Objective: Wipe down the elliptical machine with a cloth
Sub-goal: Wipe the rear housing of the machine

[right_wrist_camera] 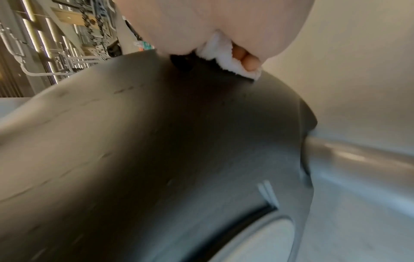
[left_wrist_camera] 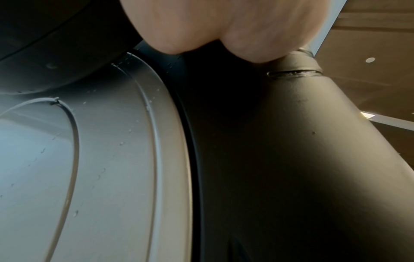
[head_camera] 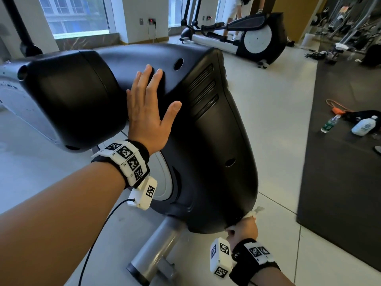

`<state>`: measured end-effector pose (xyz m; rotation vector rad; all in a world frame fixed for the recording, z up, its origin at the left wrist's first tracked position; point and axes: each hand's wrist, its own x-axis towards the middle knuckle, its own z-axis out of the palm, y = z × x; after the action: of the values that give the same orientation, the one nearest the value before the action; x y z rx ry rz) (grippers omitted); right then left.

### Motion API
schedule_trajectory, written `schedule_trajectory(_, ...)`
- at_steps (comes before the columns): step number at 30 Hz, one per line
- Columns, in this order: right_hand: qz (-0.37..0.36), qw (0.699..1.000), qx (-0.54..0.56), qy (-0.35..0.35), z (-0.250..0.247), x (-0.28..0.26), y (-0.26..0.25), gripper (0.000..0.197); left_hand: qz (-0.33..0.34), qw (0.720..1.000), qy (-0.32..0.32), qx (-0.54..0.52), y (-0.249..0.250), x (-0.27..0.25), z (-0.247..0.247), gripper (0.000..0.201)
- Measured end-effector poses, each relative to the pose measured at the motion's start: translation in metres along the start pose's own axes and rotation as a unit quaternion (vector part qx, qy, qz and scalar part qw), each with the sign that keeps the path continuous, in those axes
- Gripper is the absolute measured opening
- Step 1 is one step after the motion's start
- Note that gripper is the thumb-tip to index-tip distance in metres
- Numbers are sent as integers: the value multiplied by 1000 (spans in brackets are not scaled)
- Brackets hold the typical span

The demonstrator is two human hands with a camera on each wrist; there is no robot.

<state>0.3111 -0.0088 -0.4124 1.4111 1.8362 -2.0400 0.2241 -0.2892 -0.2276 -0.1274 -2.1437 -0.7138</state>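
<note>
The elliptical machine's big black housing (head_camera: 216, 141) fills the middle of the head view, with a grey disc (left_wrist_camera: 89, 168) on its side. My left hand (head_camera: 148, 108) lies flat on top of the housing, fingers straight and spread. My right hand (head_camera: 245, 229) is low at the housing's near bottom edge, gripping a white cloth (head_camera: 252, 214) against the black shell. In the right wrist view the cloth (right_wrist_camera: 224, 58) is bunched between palm and curled fingertips (right_wrist_camera: 248, 62), touching the shell (right_wrist_camera: 156, 150).
A grey steel base tube (head_camera: 156, 244) runs along the pale tiled floor below the housing. A second elliptical (head_camera: 247, 36) stands at the back with a person's legs on it. On the dark mat (head_camera: 340, 162) at right lie two bottles (head_camera: 363, 125) and an orange cord (head_camera: 338, 109).
</note>
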Motion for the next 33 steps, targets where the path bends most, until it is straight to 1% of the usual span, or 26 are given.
schedule_trajectory(1,27,997,68,-1,2,1,0,38,0,1000,0,0,0,0,0,76)
schedule_trajectory(2,21,993,119,-5,3,-7,0,47,0,1000,0,0,1,0,0,77)
schedule_trajectory(3,25,994,107,-6,7,-10,-1,49,1,1000,0,-1,0,0,0,77)
schedule_trajectory(4,21,998,61,16,8,-14,-3,49,1,1000,-1,-1,0,0,0,77)
schedule_trajectory(5,-3,999,-19,31,11,-12,-6,43,1,1000,-1,-1,0,0,0,76)
schedule_trajectory(6,-18,993,-111,21,13,-21,-9,31,2,1000,-2,-1,0,0,0,76)
schedule_trajectory(7,-20,990,-137,35,12,-25,-11,25,1,1000,-2,-2,0,0,0,76)
schedule_trajectory(8,-1,988,-152,32,11,-33,-16,28,1,1000,-2,-2,0,0,-1,76)
schedule_trajectory(9,-1,991,-129,36,12,-35,-17,33,0,1000,-3,-3,0,0,-1,76)
schedule_trajectory(10,-5,998,-54,37,13,-40,-22,36,0,1000,-4,-4,0,0,-1,76)
schedule_trajectory(12,-11,996,88,32,14,-49,-27,32,-1,1000,-6,-4,1,0,-2,77)
schedule_trajectory(13,-50,991,117,27,15,-60,-28,26,-1,1000,-7,-3,1,0,-3,77)
schedule_trajectory(14,-87,989,117,32,16,-74,-34,20,-2,1000,-9,-3,1,0,-3,77)
schedule_trajectory(15,-143,981,124,47,18,-81,-41,20,-3,1000,-11,-3,2,0,-4,78)
schedule_trajectory(16,-212,972,91,47,21,-88,-52,25,-4,1000,-13,-4,2,0,-5,78)
schedule_trajectory(17,-294,954,52,35,22,-91,-63,29,-5,1000,-16,-4,3,-1,-6,78)
schedule_trajectory(18,-377,926,9,21,24,-94,-77,30,-6,1000,-18,-4,4,0,-6,78)
schedule_trajectory(20,-519,852,-65,-8,34,-97,-106,30,-8,1000,-20,-3,5,0,-8,76)
schedule_trajectory(21,-575,812,-92,-23,40,-98,-119,31,-8,1000,-22,-2,5,0,-8,76)
schedule_trajectory(22,-614,780,-114,-30,46,-101,-131,31,-9,1000,-24,0,5,0,-9,75)
schedule_trajectory(25,-701,697,-141,-52,59,-106,-149,29,-14,1000,-28,4,6,0,-10,74)
schedule_trajectory(27,-746,646,-149,-56,61,-105,-144,27,-15,999,-30,5,6,0,-11,74)
schedule_trajectory(30,-791,573,-204,-63,53,-91,-108,21,-13,999,-33,5,6,0,-12,74)
schedule_trajectory(32,-807,535,-242,-61,43,-76,-79,18,-13,999,-36,2,5,1,-12,74)
schedule_trajectory(33,-812,522,-253,-62,38,-69,-66,17,-13,999,-37,3,4,1,-12,74)
